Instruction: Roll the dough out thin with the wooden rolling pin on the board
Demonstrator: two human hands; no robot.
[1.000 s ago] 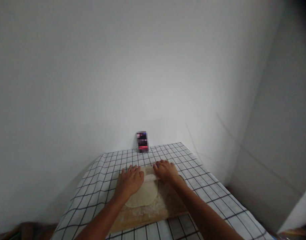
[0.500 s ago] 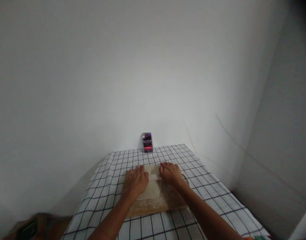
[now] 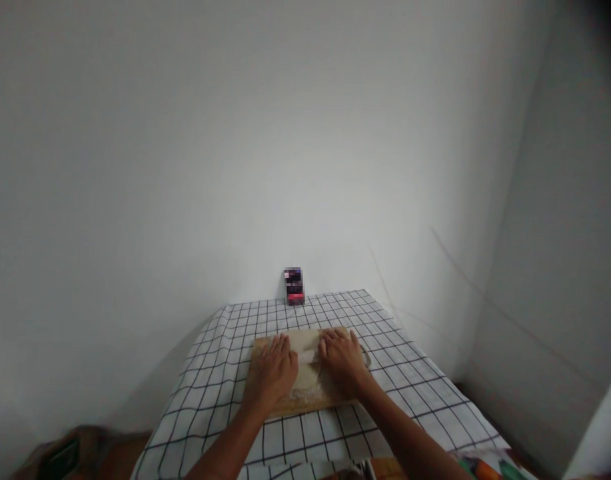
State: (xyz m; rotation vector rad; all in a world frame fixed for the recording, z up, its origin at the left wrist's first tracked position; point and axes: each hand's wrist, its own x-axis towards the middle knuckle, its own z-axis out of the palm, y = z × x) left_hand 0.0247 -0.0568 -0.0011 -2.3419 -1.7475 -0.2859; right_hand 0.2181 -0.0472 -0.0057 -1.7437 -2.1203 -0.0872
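A sheet of pale dough [image 3: 308,378] lies flattened on a floured wooden board [image 3: 305,403]. Across the dough runs a light-coloured rolling pin [image 3: 308,357], visible only in the gap between my hands. My left hand [image 3: 276,368] presses on the pin's left part, fingers pointing away from me. On its right part rests my right hand [image 3: 341,359], fingers bent over it. Both hands cover the pin's ends.
A white cloth with dark grid lines [image 3: 410,393] covers the table. A phone-like object with a pixelated screen [image 3: 294,287] leans against the wall at the back. Colourful items [image 3: 485,469] show along the bottom edge. A brown object [image 3: 60,457] stands low at left.
The rolling pin and both hands have come slightly nearer to me across the dough. The view has tipped a little, bringing more items into sight along the bottom edge.
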